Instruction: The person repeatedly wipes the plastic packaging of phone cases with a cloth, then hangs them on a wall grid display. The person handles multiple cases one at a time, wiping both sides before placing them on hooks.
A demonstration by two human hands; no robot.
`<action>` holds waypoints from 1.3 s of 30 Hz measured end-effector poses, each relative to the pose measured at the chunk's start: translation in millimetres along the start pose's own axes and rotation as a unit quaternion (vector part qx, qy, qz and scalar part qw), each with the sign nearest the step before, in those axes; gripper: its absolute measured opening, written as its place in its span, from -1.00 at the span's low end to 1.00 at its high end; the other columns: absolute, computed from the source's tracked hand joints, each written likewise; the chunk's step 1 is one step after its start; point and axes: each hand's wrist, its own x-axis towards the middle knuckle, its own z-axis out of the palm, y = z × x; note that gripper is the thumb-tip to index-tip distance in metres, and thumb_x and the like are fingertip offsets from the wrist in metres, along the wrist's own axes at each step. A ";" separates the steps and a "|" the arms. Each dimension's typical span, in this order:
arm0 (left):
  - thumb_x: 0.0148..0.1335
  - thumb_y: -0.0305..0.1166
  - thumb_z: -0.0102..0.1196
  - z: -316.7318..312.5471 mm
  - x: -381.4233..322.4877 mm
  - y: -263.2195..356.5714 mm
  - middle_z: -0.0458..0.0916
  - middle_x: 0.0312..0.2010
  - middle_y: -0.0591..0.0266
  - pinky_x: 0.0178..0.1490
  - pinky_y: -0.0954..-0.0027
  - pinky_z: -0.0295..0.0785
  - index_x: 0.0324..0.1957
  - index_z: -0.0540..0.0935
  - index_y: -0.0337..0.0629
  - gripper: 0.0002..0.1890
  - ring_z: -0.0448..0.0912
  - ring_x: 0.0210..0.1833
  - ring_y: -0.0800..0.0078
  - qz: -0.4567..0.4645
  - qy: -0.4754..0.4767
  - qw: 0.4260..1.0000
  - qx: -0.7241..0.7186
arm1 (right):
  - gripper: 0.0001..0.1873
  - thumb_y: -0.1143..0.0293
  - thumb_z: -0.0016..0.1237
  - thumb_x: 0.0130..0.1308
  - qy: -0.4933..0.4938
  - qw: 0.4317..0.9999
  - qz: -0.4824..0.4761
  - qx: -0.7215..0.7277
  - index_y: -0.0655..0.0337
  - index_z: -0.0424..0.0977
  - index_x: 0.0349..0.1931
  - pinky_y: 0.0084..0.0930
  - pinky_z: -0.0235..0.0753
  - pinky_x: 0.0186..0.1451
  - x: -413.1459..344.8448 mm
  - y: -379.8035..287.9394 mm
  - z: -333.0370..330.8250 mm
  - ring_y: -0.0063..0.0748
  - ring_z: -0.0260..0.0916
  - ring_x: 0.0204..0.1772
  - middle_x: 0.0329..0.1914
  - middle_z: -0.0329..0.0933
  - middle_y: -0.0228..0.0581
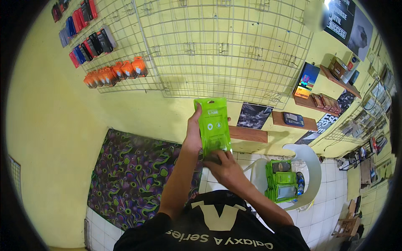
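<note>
A bright green plastic phone-case pouch [214, 122] with a hang hole at its top is held upright before me. My left hand [193, 130] grips its left side, with the thumb on the front and fingertips showing past the right edge. At the lower end of the pouch is my right hand [226, 169], its fingers bent around a dark item [213, 158] that looks like a phone case. Part of that item is hidden by the fingers, and how far it sits inside the pouch cannot be told.
A white plastic chair [309, 169] at right bears a stack of green pouches [284, 178]. Ahead, a wire grid rack [226, 50] covers the yellow wall, with orange packages [125, 69] hanging at left. Wooden shelves [249, 134] line the wall. A patterned mat [135, 178] lies on the tiled floor.
</note>
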 end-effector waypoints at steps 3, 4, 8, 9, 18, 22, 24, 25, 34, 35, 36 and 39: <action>0.35 0.29 -0.30 -3.1 4.7 15.3 0.57 -0.02 -0.18 -0.06 0.00 0.58 0.25 0.38 -0.21 -0.23 0.60 -0.05 -0.04 0.035 0.013 0.999 -0.015 | -0.73 0.51 0.08 0.15 -0.059 0.996 0.027 0.065 0.13 0.58 -0.10 -0.18 0.46 0.12 -31.2 5.9 7.7 0.04 0.37 0.04 0.02 0.43 -0.12; 0.35 0.29 -0.29 -3.6 1.4 23.1 0.56 -0.02 -0.18 -0.06 0.00 0.58 0.26 0.38 -0.21 -0.23 0.60 -0.04 -0.04 0.034 0.010 0.999 -0.012 | -0.73 0.52 0.10 0.15 -0.044 0.995 0.018 0.083 0.14 0.59 -0.10 -0.20 0.47 0.12 -43.5 24.0 17.4 0.00 0.39 0.04 0.00 0.43 -0.10; 0.35 0.29 -0.28 0.8 -8.1 29.5 0.56 0.00 -0.13 -0.05 -0.04 0.56 0.26 0.37 -0.21 -0.22 0.58 0.01 -0.04 0.047 0.003 0.999 -0.026 | -0.75 0.53 0.11 0.20 0.056 0.983 0.131 0.114 0.21 0.57 -0.08 -0.20 0.47 0.12 -47.1 44.4 -4.6 0.01 0.43 0.04 -0.05 0.47 0.02; 0.35 0.29 -0.28 2.3 -8.3 27.3 0.56 0.00 -0.13 -0.04 -0.05 0.55 0.27 0.37 -0.21 -0.23 0.58 0.02 -0.04 0.045 0.010 0.998 -0.031 | -0.73 0.52 0.12 0.18 0.101 0.968 0.190 0.125 0.21 0.57 -0.07 -0.14 0.44 0.14 -40.5 42.5 -16.2 0.08 0.41 0.03 -0.04 0.46 0.04; 0.23 0.48 -0.44 18.3 -25.1 -45.7 0.44 0.20 0.09 0.26 0.13 0.39 0.38 0.21 -0.10 -0.05 0.48 0.18 0.26 -0.020 0.030 0.996 0.084 | -0.66 0.47 0.16 0.15 0.311 0.950 0.011 -0.035 0.08 0.57 -0.02 -0.16 0.44 0.03 64.0 21.1 -29.2 0.05 0.35 0.02 0.05 0.38 -0.04; 0.17 0.47 -0.30 2.9 -31.2 -57.5 0.38 0.26 0.20 0.21 0.18 0.43 0.41 0.13 -0.07 -0.03 0.48 0.18 0.33 -0.055 0.039 0.986 0.154 | -0.66 0.49 0.19 0.11 0.302 0.952 0.037 -0.035 0.09 0.60 -0.05 -0.23 0.42 0.08 77.5 32.6 -30.6 0.01 0.35 0.06 0.00 0.43 -0.02; 0.15 0.46 -0.26 -0.1 -37.9 -59.0 0.42 0.23 0.17 0.19 0.17 0.45 0.40 0.16 -0.09 -0.03 0.50 0.15 0.30 -0.062 0.039 0.983 0.167 | -0.67 0.49 0.18 0.12 0.324 0.940 0.047 -0.094 0.12 0.59 -0.06 -0.22 0.43 0.04 81.2 53.6 -37.0 0.01 0.37 0.00 -0.03 0.45 -0.02; 0.15 0.46 -0.26 3.0 -40.2 -57.5 0.43 0.21 0.17 0.18 0.17 0.46 0.39 0.17 -0.09 -0.03 0.50 0.15 0.30 -0.063 0.000 0.985 0.160 | -0.68 0.49 0.17 0.12 0.335 0.932 0.052 -0.125 0.13 0.59 -0.06 -0.22 0.44 0.02 81.5 69.5 -41.3 0.01 0.39 -0.04 -0.04 0.45 -0.02; 0.29 0.35 -0.18 -5.4 -29.0 -46.3 0.32 0.30 0.13 0.18 0.22 0.43 0.43 0.11 -0.02 -0.14 0.41 0.20 0.27 0.026 0.103 0.980 0.167 | -0.68 0.37 0.24 0.15 0.241 0.927 0.187 0.219 0.26 0.55 -0.11 -0.24 0.41 0.13 16.0 62.1 -27.4 -0.07 0.43 0.00 0.00 0.46 -0.04; 0.25 0.36 -0.12 3.7 -26.0 -46.1 0.26 0.31 0.05 0.19 0.21 0.41 0.45 0.02 -0.06 -0.07 0.37 0.24 0.23 0.018 0.117 0.976 0.184 | -0.61 0.36 0.30 0.09 0.187 0.920 0.199 0.281 0.27 0.54 -0.09 -0.26 0.40 0.17 7.3 59.2 -13.7 -0.10 0.44 0.03 0.01 0.46 -0.05; 0.22 0.37 -0.06 18.3 -25.5 -45.1 0.21 0.32 -0.02 0.20 0.20 0.40 0.47 -0.07 -0.11 0.01 0.33 0.28 0.20 0.011 0.132 0.970 0.203 | -0.55 0.33 0.33 0.07 0.174 0.935 0.183 0.247 0.30 0.52 -0.05 -0.34 0.43 0.14 6.2 50.4 -9.5 -0.23 0.44 0.02 -0.02 0.49 -0.11; 0.06 0.43 0.09 39.0 -25.0 -43.6 0.09 0.35 -0.20 0.31 0.14 0.26 0.48 -0.29 -0.18 0.27 0.11 0.43 0.12 -0.010 0.177 0.946 0.271 | -0.41 0.30 0.40 0.02 0.152 0.953 0.163 0.203 0.37 0.47 0.03 -0.52 0.49 0.07 4.3 33.9 -8.1 -0.50 0.47 -0.01 -0.11 0.55 -0.24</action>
